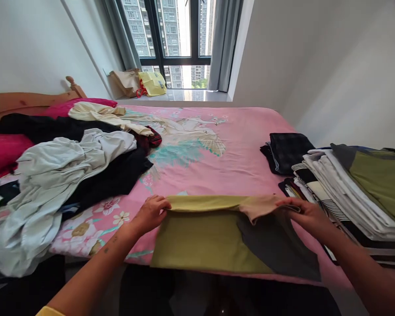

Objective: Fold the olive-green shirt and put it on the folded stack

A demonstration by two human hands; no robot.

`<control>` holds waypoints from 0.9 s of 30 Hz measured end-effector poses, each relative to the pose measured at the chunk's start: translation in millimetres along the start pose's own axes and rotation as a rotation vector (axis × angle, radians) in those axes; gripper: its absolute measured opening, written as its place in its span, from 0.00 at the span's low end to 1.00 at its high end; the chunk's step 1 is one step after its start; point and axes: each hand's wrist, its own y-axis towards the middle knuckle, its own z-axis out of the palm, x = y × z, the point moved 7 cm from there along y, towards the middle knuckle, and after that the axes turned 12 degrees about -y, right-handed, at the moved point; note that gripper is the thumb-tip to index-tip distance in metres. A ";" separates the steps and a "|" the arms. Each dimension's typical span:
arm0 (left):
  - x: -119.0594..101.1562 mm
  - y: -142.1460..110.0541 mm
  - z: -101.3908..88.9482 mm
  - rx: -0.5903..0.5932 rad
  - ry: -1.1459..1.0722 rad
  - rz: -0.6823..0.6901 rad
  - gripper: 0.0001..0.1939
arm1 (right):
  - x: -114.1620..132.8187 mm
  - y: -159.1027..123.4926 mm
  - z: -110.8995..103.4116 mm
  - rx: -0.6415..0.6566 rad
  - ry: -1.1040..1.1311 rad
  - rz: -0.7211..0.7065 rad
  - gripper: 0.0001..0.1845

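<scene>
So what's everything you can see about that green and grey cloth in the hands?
The olive-green and dark grey cloth garment looks soft, green at left, grey at right. It lies along the near edge of the pink, patterned bedspread. A paler yellow-green and tan strip is turned over at its far side, held near its ends by the left hand and right hand.

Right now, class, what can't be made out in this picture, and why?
Head view: underside of the olive-and-grey fabric garment, hidden by its upper layers.
Head view: far right side of the tall multicoloured folded-clothes stack, cut off by the picture's right edge.
Head view: small marks on the crumpled yellow bag, too small to read.
</scene>
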 end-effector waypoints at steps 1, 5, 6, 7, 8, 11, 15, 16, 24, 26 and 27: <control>-0.3 -10.0 8.6 0.017 0.018 -0.004 0.11 | -10.3 -13.8 9.5 0.020 -0.011 0.025 0.21; 2.3 -32.3 30.2 -0.007 0.032 -0.021 0.12 | -35.8 -46.2 43.1 0.067 -0.085 0.053 0.19; 1.9 -33.7 30.6 -0.023 0.032 -0.017 0.12 | -36.1 -48.9 46.2 0.060 -0.108 0.041 0.19; 0.5 -34.0 29.8 -0.031 0.036 -0.008 0.11 | -34.1 -50.1 46.5 0.047 -0.135 0.027 0.18; -1.9 -33.7 27.5 -0.037 0.047 0.003 0.11 | -30.7 -50.4 44.3 0.027 -0.158 0.015 0.18; -11.8 -33.4 17.3 -0.062 0.084 0.034 0.10 | -19.0 -50.5 30.5 -0.036 -0.171 0.008 0.19; -18.9 -40.1 19.6 -0.032 0.138 0.056 0.11 | -18.3 -56.3 25.2 -0.036 -0.189 0.003 0.18; -17.9 -42.2 23.3 -0.015 0.147 0.049 0.11 | -20.8 -58.6 28.4 -0.022 -0.222 -0.011 0.17; -13.3 -43.6 33.1 -0.011 0.167 0.025 0.13 | -14.6 -77.5 49.2 -0.079 -0.592 -0.257 0.16; -13.3 -41.9 32.2 -0.008 0.180 0.021 0.12 | -10.6 -78.4 45.7 -0.098 -0.601 -0.275 0.15; -12.8 -41.7 31.5 -0.006 0.184 0.014 0.12 | -9.7 -78.3 41.6 -0.123 -0.584 -0.267 0.14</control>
